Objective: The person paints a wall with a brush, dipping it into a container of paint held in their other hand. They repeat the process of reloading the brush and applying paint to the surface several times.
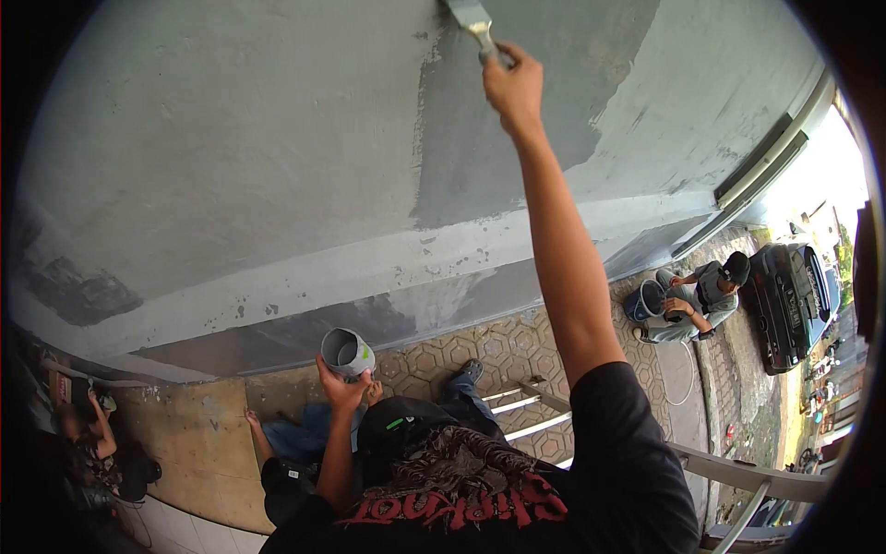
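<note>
High on the grey wall point(305, 148), my right hand point(513, 88) grips a flat paintbrush point(473, 20) by its handle. The bristles run past the top edge of the view, over the border of a darker grey painted patch point(498, 138). Lower down, my left hand point(341, 383) cradles a small grey paint cup point(341, 349) from below, its mouth facing up. A bright green mark shows on the cup's side, and some grey paint is visible inside.
A metal ladder point(738, 473) stands beside me at lower right. Below, one person point(715, 286) sits by a dark bucket point(643, 301) near a parked car point(784, 309). Other people are close beneath me and at far left point(92, 452). Hexagonal paving point(517, 346) runs along the wall.
</note>
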Motion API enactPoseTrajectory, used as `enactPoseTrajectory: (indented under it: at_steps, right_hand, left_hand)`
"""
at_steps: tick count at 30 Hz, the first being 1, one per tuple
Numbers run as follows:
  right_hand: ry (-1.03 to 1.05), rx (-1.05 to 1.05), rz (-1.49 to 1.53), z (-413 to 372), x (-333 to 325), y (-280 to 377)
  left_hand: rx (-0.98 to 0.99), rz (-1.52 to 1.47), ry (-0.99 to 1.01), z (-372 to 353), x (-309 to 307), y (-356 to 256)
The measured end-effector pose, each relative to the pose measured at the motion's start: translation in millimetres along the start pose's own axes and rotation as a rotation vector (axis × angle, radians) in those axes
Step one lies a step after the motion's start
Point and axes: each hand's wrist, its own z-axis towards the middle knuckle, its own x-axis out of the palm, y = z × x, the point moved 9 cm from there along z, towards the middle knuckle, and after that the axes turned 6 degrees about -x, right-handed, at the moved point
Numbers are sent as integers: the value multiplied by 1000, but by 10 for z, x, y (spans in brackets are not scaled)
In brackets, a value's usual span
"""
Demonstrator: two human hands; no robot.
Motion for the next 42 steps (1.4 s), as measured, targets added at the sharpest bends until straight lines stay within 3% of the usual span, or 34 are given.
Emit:
enactPoseTrajectory:
  at_steps: [3, 5, 6, 7, 9, 11, 13, 16, 18, 23, 26, 30, 34, 36, 38, 41, 42]
  right_hand:
    - [103, 273, -7, -851, 123, -498]
    - [81, 174, -150, -1412, 189, -998]
    - [158, 304, -144, -1674, 184, -1154]
    - [234, 433, -137, -1917, 155, -1252]
    - [171, 429, -50, -2090, -67, -1015]
    - [116, 422, 29, -1966, -161, -741]
    - [-98, -58, 49, -1538, -319, -58]
    - [-35, -73, -12, -977, -264, 421]
    - [61, -8, -116, -853, -128, 284]
    - [245, 28, -342, -1384, 49, -562]
    - [231, 110, -318, -1555, -182, -433]
    - [225, 51, -342, -1172, -296, 192]
    - [-29, -190, -181, -702, -548, 936]
    - [65, -166, -39, -653, -626, 1051]
    - [370, -201, 42, -749, -631, 1111]
    - [932, -31, 132, -1153, -564, 1216]
    - [949, -12, 140, -1176, -620, 1165]
  left_hand:
    - [38, -5, -9, -17, -33, -52]
    - [1, -25, -38, -61, -100, 24]
    - [1, -24, -40, -89, -125, 23]
    - [15, 4, -33, -111, -139, -11]
    - [39, 31, -28, -113, -177, -67]
    - [9, -11, -23, -139, -211, -33]
    - [13, -4, -9, -117, -216, -66]
    - [19, 12, -13, -75, -272, -57]
    - [20, 13, -30, -66, -299, -32]
    - [-4, -20, -67, -92, -298, -79]
    - [12, -4, -50, -104, -325, -69]
    - [11, 1, -35, -96, -341, -10]
    - [87, 108, -41, 83, -281, -76]
    - [163, 88, 12, 201, -98, -376]
    - [263, 151, 26, 270, 93, -840]
    - [350, 109, 69, 358, 307, -1203]
    - [327, 118, 63, 403, 343, -1250]
